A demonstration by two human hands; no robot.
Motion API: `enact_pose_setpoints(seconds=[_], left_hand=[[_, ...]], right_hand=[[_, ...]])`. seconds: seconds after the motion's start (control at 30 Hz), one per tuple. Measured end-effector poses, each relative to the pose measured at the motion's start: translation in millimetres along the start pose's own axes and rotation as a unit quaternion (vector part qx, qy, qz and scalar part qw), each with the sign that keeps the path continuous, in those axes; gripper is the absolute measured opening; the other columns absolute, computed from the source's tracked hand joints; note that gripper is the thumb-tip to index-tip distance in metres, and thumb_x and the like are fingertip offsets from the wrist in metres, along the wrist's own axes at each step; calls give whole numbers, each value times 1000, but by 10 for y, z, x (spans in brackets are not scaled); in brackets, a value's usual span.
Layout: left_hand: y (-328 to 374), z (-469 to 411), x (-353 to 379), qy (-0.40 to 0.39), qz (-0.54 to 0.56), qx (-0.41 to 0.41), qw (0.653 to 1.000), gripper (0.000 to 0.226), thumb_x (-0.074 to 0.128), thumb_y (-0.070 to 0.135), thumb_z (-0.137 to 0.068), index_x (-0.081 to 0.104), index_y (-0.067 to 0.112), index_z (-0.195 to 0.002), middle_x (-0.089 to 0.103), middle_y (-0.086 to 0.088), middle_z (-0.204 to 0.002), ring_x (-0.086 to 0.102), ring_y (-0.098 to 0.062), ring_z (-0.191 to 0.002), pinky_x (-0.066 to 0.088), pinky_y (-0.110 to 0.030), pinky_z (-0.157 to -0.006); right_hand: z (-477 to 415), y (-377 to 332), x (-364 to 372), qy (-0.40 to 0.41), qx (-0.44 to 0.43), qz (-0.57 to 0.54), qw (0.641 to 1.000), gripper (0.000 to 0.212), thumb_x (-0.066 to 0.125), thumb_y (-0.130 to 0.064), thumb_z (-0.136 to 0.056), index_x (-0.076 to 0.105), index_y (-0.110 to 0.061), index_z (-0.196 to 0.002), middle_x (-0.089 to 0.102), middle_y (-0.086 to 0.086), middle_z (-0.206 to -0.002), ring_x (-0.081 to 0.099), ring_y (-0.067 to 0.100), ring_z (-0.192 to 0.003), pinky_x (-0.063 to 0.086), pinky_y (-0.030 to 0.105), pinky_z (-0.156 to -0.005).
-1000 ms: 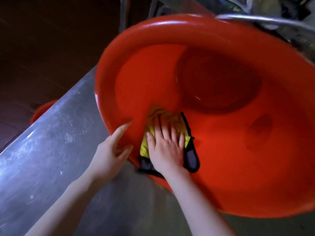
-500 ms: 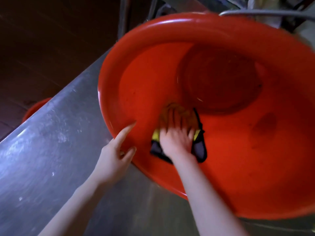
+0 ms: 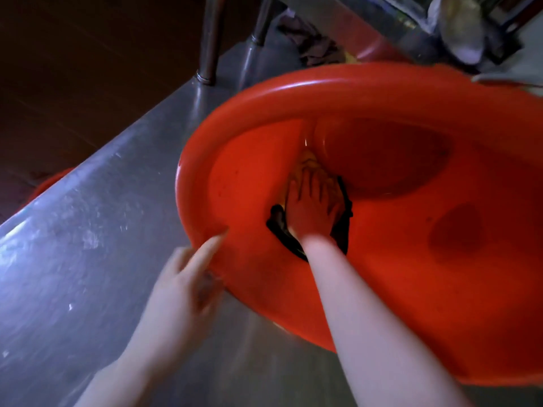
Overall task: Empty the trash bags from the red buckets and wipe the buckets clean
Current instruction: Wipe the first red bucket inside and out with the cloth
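A big red bucket lies tilted on its side on a steel counter, its mouth facing me. Inside it my right hand presses a yellow cloth with dark edging flat against the lower inner wall, fingers spread and pointing toward the bucket's bottom. My left hand holds the near left rim, thumb on the inside of the rim and fingers under its outer edge. No trash bag is in the bucket.
The steel counter runs diagonally from lower left to upper middle. A second red bucket peeks out below its left edge. Metal legs and crumpled rags stand behind the bucket, with clutter at the top right.
My right hand has slid the cloth deeper along the bucket wall toward the bottom. My left hand stays on the near rim. The view has pulled back and shifted.
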State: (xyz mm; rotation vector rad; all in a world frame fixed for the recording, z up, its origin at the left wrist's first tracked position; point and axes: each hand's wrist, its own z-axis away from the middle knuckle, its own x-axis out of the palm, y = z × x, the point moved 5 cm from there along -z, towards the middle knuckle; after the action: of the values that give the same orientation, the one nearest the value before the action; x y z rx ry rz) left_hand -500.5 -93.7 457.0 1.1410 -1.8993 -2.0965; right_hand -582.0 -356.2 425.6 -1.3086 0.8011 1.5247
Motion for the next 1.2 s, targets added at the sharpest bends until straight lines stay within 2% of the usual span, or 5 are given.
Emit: enact_pose_setpoints(seconds=[0.13, 0.23, 0.47, 0.7, 1.2], left_hand=[[354, -335, -528, 113, -136, 159, 971, 44, 56, 17, -92, 54, 19, -136, 40, -18, -134, 47, -29, -123, 40, -29, -99], [513, -642, -625, 85, -190, 197, 958, 48, 35, 28, -99, 35, 32, -146, 41, -16, -119, 53, -30, -98, 50, -36, -81], [0, -278, -298, 52, -72, 66, 994, 67, 50, 20, -95, 20, 46, -149, 47, -1, -118, 56, -21, -81, 46, -30, -74], [-204, -123, 48, 35, 23, -35, 999, 85, 60, 6, -89, 17, 57, -143, 51, -7, -128, 59, -29, -96, 48, -35, -80], [-289, -76, 52, 30, 72, -60, 995, 77, 60, 11, -91, 22, 54, -142, 57, 5, -126, 59, -21, -96, 47, -37, -90]], right_hand=[[-49, 59, 12, -3, 4, -9, 1000, 57, 17, -44, -103, -1, -27, -154, -1, -4, -163, 2, 20, -149, 5, 56, -117], [-67, 40, 7, -11, -9, 0, 1000, 58, 16, -46, -102, 0, -28, -154, -1, -4, -163, 2, 21, -149, 3, 57, -116], [180, 251, -90, 17, -41, 125, 991, 58, 14, -52, -100, 5, -32, -154, 2, -10, -162, 2, 26, -149, -7, 59, -114], [1119, -135, 115, 39, -152, 123, 980, 62, 21, -52, -97, 9, -31, -154, 10, -7, -162, 13, 23, -147, 10, 52, -116], [286, -274, -4, -9, -13, 30, 999, 59, 15, -50, -101, 3, -28, -154, 3, -6, -163, 5, 24, -149, -1, 55, -117]])
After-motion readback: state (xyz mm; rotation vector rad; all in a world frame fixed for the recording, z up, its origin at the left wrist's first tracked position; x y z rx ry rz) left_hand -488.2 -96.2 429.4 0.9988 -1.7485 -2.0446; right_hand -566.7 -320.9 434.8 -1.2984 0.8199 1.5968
